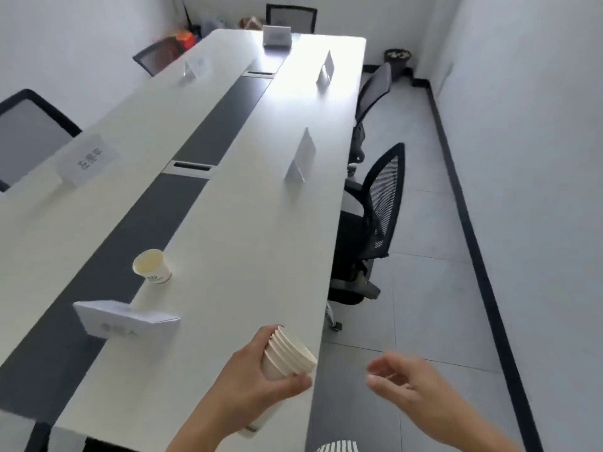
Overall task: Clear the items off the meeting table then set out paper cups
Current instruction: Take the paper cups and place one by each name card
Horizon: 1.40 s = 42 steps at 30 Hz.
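Note:
My left hand (257, 376) grips a nested stack of paper cups (288, 353) over the near right edge of the long white meeting table (228, 243). The stack lies tilted, rims pointing right. My right hand (404, 383) hovers to the right of the stack, past the table edge, fingers apart and holding nothing. One single paper cup (152, 266) stands on the table near the dark centre strip, beside a folded white name card (124, 319).
More folded name cards stand along the table (301, 158), (326, 67), (88, 163), (195, 67), (276, 35). Black mesh chairs (375, 216) line the right side, others the left and far end. A bin (397, 58) sits in the far right corner.

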Tool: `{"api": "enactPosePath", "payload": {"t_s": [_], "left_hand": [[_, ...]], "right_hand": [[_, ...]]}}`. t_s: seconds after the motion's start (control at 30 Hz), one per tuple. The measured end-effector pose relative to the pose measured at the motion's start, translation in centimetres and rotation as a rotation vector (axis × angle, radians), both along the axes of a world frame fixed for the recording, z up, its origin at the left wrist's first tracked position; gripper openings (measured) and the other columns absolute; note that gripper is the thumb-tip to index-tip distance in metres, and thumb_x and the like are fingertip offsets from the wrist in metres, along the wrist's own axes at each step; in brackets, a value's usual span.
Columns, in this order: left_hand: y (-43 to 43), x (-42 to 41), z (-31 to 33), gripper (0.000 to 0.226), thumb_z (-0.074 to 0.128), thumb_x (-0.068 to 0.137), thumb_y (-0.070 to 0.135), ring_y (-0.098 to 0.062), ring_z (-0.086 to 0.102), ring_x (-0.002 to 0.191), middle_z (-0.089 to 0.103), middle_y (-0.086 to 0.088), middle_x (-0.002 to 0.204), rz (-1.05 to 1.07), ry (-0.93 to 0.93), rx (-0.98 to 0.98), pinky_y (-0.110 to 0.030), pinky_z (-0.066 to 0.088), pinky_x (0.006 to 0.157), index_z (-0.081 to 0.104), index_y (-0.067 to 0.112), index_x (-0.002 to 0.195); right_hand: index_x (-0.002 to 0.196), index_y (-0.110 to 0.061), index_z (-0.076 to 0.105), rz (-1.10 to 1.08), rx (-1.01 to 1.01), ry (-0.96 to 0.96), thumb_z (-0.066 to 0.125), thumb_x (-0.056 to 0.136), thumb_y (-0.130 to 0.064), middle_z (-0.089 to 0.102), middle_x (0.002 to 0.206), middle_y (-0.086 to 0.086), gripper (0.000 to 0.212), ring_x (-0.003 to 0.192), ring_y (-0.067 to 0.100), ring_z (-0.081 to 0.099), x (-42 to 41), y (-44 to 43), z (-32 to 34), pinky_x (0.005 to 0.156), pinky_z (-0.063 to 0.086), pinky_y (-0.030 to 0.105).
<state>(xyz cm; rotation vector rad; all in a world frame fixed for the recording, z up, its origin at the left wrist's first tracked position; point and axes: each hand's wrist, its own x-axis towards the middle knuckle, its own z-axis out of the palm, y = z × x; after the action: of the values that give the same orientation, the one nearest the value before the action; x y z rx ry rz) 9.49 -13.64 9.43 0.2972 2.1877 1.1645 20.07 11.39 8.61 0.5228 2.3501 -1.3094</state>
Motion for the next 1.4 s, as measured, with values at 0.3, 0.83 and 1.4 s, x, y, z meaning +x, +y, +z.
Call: {"api": "enactPosePath", "payload": {"t_s": [0.3, 0.83, 1.4], "left_hand": [[22.3, 6.1, 1.5, 0.081, 0.087, 0.058, 0.043, 0.001, 0.057, 0.105, 0.060, 0.021, 0.111, -0.461, 0.076, 0.102, -0.016, 0.049, 0.092, 0.040, 0.054, 0.123], [47.7, -0.7, 0.6, 0.087, 0.085, 0.058, 0.046, 0.003, 0.053, 0.102, 0.055, 0.025, 0.110, -0.715, 0.193, 0.136, -0.016, 0.047, 0.088, 0.033, 0.058, 0.126], [72.8, -21.3, 1.5, 0.081, 0.086, 0.059, 0.041, -0.001, 0.057, 0.104, 0.058, 0.025, 0.112, -0.782, 0.201, 0.139, -0.021, 0.051, 0.089, 0.040, 0.056, 0.124]], "right_hand": [[0.093, -0.028, 0.072, -0.314, -0.071, 0.109, 0.064, 0.087, -0.040, 0.074, 0.084, -0.007, 0.015, 0.078, 0.003, 0.068, 9.7, 15.2, 1.6, 0.068, 0.051, 0.017], [0.078, -0.005, 0.068, -0.648, -0.247, 0.220, 0.073, 0.082, -0.012, 0.066, 0.062, -0.002, 0.009, 0.057, 0.009, 0.059, 3.0, 37.6, 1.5, 0.056, 0.048, 0.022], [0.079, 0.005, 0.064, -0.797, -0.438, 0.296, 0.069, 0.084, -0.021, 0.065, 0.070, 0.007, 0.027, 0.060, 0.009, 0.061, -15.3, 62.8, 2.3, 0.056, 0.050, 0.022]]}}
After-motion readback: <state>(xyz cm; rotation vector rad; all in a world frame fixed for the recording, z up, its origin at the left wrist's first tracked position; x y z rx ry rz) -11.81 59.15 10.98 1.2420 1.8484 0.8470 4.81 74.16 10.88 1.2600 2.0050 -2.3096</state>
